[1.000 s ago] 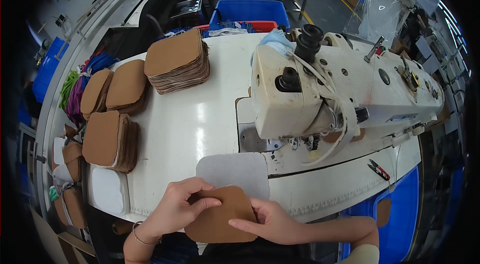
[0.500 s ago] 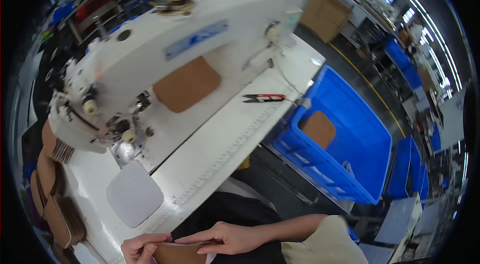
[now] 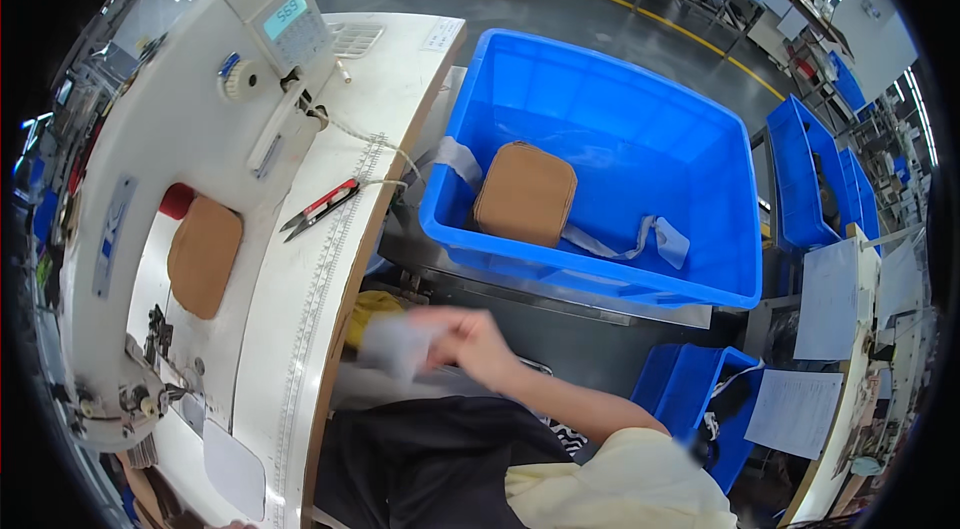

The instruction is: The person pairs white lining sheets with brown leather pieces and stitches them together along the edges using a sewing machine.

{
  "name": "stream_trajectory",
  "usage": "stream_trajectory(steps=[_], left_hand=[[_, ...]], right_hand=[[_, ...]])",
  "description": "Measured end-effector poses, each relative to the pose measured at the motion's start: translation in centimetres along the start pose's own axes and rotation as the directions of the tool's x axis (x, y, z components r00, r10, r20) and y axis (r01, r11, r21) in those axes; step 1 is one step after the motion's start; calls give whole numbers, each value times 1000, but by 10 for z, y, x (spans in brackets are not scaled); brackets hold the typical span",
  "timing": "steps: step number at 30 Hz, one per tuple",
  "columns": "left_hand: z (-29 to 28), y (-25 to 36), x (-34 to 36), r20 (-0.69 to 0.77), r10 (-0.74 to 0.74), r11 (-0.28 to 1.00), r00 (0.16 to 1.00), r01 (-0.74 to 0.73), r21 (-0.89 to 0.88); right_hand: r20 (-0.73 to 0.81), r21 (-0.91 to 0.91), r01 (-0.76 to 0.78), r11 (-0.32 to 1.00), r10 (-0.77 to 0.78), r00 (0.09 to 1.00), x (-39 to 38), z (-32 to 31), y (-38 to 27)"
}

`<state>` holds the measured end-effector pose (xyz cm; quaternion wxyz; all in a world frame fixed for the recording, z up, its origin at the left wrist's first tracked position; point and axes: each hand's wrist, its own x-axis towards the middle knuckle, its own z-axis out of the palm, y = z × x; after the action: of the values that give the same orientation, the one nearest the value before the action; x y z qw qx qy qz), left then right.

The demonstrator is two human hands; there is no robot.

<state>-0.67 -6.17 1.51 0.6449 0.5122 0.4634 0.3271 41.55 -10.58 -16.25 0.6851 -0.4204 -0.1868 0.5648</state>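
Note:
My right hand, blurred by motion, is raised between the table edge and my lap. Its fingers are closed on a pale thin piece, too smeared to tell its kind. Only a sliver at the bottom edge of the picture may be my left hand; its fingers are hidden. On the sewing machine's white table lies a light grey rounded panel, beside the needle area. A brown rounded panel rests under the arm of the sewing machine. Red-and-black thread snips lie near the table's front edge.
Beyond my right hand stands a blue bin, holding stacked brown panels and pale strips. A smaller blue crate sits lower right. More brown pieces are at the table's left end. A cord runs from the machine toward the bin.
My view has swung right toward the bin. My right hand has left the brown piece both hands held and moved up, carrying a pale thin piece. That brown piece is out of sight.

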Motion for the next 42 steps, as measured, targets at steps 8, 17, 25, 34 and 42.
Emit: stream_trajectory(steps=[8, 17, 25, 34, 42], left_hand=[[-17, 5, -28, -329, 228, 961, 916, -157, 229], [21, 39, -24, -457, -49, 946, 888, 188, 263], [13, 37, 9, -242, -145, 916, 959, 223, 335], [5, 27, 15, -206, 212, 739, 955, -18, 674], [-30, 34, 83, -127, 210, 787, 969, -91, 610]], right_hand=[[-59, -567, 528, 633, -670, 740, 226, 0, 91], [-127, -492, 22, 870, -96, 987, 164, -7, 97], [618, -593, 248, 766, 236, 750, -12, 129, -21], [624, -735, -43, 677, 699, 348, -24, 244, 13], [985, 152, 985, -78, 96, -144, 50, 257, 11]])
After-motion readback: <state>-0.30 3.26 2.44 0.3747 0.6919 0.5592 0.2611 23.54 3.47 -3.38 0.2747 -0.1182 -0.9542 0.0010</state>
